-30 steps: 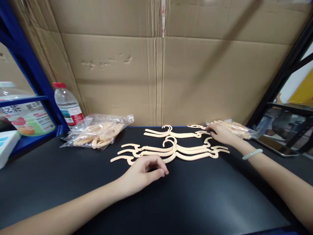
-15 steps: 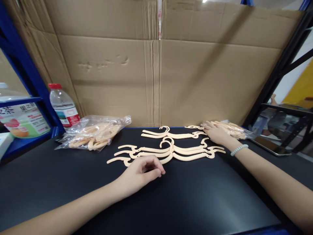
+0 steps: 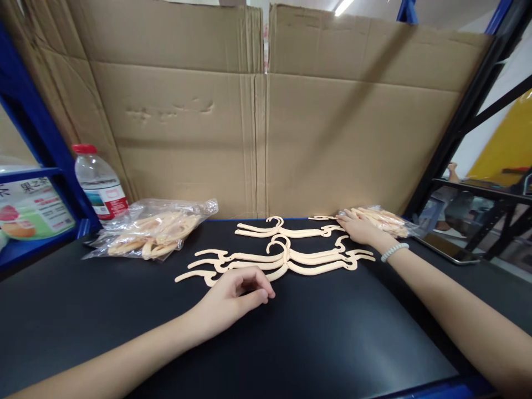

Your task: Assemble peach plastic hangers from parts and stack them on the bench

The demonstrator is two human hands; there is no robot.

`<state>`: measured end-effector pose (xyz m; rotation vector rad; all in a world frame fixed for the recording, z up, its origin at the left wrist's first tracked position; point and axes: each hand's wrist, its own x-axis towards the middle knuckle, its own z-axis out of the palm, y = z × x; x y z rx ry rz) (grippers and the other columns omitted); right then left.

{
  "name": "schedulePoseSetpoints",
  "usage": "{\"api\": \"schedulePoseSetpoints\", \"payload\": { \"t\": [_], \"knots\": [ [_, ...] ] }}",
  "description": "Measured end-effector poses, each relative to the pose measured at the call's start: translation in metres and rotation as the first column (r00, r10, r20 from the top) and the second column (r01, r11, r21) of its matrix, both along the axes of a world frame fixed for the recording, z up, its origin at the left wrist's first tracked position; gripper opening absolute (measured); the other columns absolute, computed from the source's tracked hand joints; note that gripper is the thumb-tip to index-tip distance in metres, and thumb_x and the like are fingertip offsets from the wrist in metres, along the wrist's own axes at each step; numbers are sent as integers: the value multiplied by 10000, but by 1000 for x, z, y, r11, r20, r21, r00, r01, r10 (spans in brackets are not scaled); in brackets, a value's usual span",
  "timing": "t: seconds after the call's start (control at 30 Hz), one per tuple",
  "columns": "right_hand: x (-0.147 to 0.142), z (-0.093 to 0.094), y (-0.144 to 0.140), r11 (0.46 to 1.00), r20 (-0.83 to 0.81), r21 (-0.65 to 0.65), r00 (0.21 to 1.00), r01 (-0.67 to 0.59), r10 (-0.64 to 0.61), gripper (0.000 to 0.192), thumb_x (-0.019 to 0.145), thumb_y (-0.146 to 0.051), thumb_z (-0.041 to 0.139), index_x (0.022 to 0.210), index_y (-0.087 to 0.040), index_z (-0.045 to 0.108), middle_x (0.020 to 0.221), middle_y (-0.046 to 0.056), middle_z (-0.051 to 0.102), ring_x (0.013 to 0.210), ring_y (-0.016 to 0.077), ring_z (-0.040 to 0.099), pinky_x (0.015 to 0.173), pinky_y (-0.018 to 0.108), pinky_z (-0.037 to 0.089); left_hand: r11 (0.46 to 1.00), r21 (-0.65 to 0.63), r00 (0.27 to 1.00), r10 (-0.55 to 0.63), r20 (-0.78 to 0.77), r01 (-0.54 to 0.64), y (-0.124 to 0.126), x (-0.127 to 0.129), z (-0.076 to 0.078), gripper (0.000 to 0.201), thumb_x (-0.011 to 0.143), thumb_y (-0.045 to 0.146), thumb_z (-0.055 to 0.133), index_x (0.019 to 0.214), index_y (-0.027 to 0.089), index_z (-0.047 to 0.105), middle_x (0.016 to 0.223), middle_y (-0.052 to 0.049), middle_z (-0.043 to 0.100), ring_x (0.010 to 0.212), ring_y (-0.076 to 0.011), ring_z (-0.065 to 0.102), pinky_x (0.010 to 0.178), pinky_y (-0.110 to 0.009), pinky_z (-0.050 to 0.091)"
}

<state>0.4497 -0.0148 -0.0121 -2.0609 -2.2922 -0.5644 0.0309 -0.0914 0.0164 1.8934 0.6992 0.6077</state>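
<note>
While loosely curled, left hand (image 3: 233, 296) beside hangers (image 3: 278, 259).

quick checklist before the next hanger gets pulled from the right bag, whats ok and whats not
1. Right hand on the hangers at the right bag mouth: ok.
2. Grip closed on one hanger: cannot tell.
3. Left hand resting beside the laid-out hangers, holding nothing: ok.
4. Laid-out hangers lined up, hooks pointing back: ok.
5. Bare table in front for more: ok.
6. Left bag lying apart from both hands: ok.
</note>
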Motion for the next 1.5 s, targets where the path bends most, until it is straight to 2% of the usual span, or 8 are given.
{"api": "schedulePoseSetpoints", "payload": {
  "t": [0.3,0.5,0.73,0.8,0.93,1.23,1.37,1.5],
  "knots": [
    [-11,12,-11,986,-170,124,977,-108,128,580,690,45,383,1207,-92,607,1301,180,565,1287,297,437,1085,507,318,1000,-4,1000,23,1,-23,-1,-1,3,142,787,277,595,777,149,654,784,-40,653,754,-165,607,728,-292,463],
    [-22,29,-21,961,-445,244,865,-130,230,467,732,-11,395,1095,-137,660,1175,136,633,1125,250,569,1032,428,416,1000,-29,1000,8,25,-7,2,-1,-1,131,786,283,609,772,158,645,802,-38,668,737,-156,605,718,-282,464],
    [-60,37,-35,961,-789,246,548,-130,276,378,835,-133,409,1131,-155,644,1062,119,699,935,204,672,814,351,562,998,-62,998,18,60,-15,0,-1,0,132,775,283,628,769,153,649,804,-41,667,742,-157,601,729,-288,455],
    [-75,39,-40,959,-896,216,354,-183,269,364,821,-152,471,1139,-151,647,1072,124,694,946,198,667,805,332,560,997,-76,997,25,66,-20,-2,-1,2,136,769,285,636,764,149,646,804,-42,666,740,-156,598,729,-289,452],
    [-105,42,-49,945,-981,160,-149,-286,121,381,670,-177,702,1051,-178,685,975,73,686,904,174,639,795,315,534,996,-89,997,29,76,-22,-3,-1,4,152,762,296,649,762,144,649,790,-45,664,734,-160,598,729,-294,451],
    [-153,47,-72,930,-940,108,-339,-352,-19,304,633,-294,823,884,-163,711,923,51,663,817,131,604,726,270,495,989,-145,985,27,172,-1,-3,-1,-1,221,765,335,678,874,154,612,858,-50,646,728,-151,597,743,-318,470],
    [-176,49,-89,836,-875,73,-438,-544,-208,320,648,-231,826,939,-166,712,883,29,656,806,110,608,731,236,490,983,-180,964,92,251,-47,-5,0,-2,480,762,340,704,1180,212,506,1132,-89,579,729,-131,617,815,-366,477],
    [-198,43,-104,716,-850,15,-387,-698,-359,277,704,-243,795,950,-148,708,854,31,656,762,99,609,712,231,477,985,-165,952,92,291,-45,-8,2,2,471,767,344,711,1186,224,532,1223,-102,559,820,-157,624,821,-357,484]
  ]
}}
